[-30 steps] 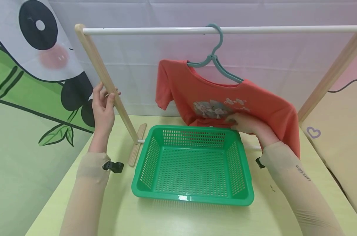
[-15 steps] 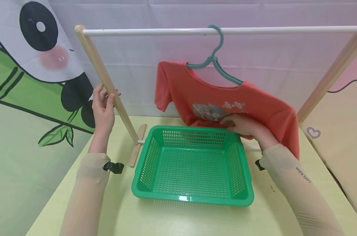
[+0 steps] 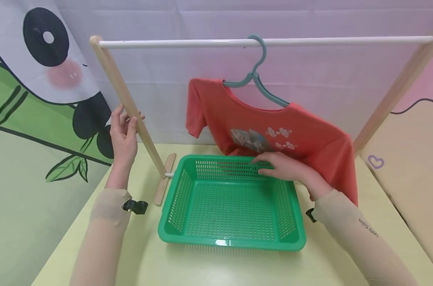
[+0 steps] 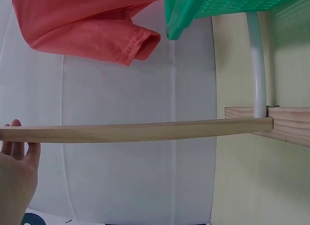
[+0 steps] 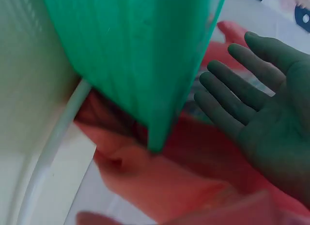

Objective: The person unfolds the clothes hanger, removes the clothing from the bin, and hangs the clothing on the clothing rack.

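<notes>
My left hand (image 3: 122,139) grips the left wooden post (image 3: 117,79) of a clothes rack; the left wrist view shows its fingers and thumb (image 4: 34,154) around the wood. From the rack's white rail (image 3: 184,43) a coral-red T-shirt (image 3: 216,107) with a printed front hangs on a teal hanger (image 3: 270,95), its right side lower. Over the back right rim of a green plastic basket (image 3: 188,239), my right hand (image 3: 286,167) is held in front of the shirt. In the right wrist view its palm (image 5: 281,133) is bare, fingers extended, beside the basket wall.
The basket, with nothing in it, stands on a pale yellow table (image 3: 216,270) in front of the rack. A wooden foot (image 3: 164,180) supports the left post, and the right post (image 3: 399,93) stands beyond the shirt. Behind hangs a white cloth (image 3: 159,91).
My right hand has come away from the shirt's front, moving left and toward me over the basket rim. The head view has shifted slightly. My left hand stays on the post.
</notes>
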The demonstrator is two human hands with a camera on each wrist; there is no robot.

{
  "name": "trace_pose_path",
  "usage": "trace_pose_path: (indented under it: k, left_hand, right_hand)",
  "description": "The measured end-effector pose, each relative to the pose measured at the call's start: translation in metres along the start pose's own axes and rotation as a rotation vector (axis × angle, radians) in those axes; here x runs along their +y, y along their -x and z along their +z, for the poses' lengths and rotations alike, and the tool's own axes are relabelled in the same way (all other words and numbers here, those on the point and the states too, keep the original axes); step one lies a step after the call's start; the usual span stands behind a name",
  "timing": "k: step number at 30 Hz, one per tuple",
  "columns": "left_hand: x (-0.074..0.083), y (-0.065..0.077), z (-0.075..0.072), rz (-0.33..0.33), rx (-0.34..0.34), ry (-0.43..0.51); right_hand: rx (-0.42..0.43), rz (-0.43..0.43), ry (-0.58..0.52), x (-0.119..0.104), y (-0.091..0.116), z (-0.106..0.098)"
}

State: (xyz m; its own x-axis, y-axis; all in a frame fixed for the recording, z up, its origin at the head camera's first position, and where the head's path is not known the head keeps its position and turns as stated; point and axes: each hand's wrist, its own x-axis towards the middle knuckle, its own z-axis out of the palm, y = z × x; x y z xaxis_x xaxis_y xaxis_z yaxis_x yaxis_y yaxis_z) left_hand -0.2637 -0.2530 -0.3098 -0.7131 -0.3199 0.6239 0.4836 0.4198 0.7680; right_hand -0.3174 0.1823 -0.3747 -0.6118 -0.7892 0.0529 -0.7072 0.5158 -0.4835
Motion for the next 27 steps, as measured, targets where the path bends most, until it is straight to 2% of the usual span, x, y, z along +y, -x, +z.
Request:
trace_pose_path:
  k: [4, 11, 16, 22, 27]
  left_hand:
    - [-0.001, 0.001, 0.000, 0.005, -0.008, -0.005]
    - [-0.005, -0.003, -0.005, 0.041, -0.027, -0.030]
    - [-0.002, -0.005, -0.010, 0.017, -0.040, -0.049]
    - [0.005, 0.000, -0.023, -0.004, -0.042, -0.157]
    - [0.019, 0.016, -0.030, 0.012, -0.047, -0.291]
  right_hand:
    - [0.011, -0.041, -0.050, -0.016, 0.010, 0.004]
    - [0.137, -0.073, -0.029, -0.037, 0.027, 0.006]
    - [0.206, -0.084, -0.016, -0.047, 0.041, 0.004]
    - [0.299, -0.100, 0.037, -0.058, 0.060, 0.000]
    - [0.398, -0.098, 0.124, -0.066, 0.084, -0.007]
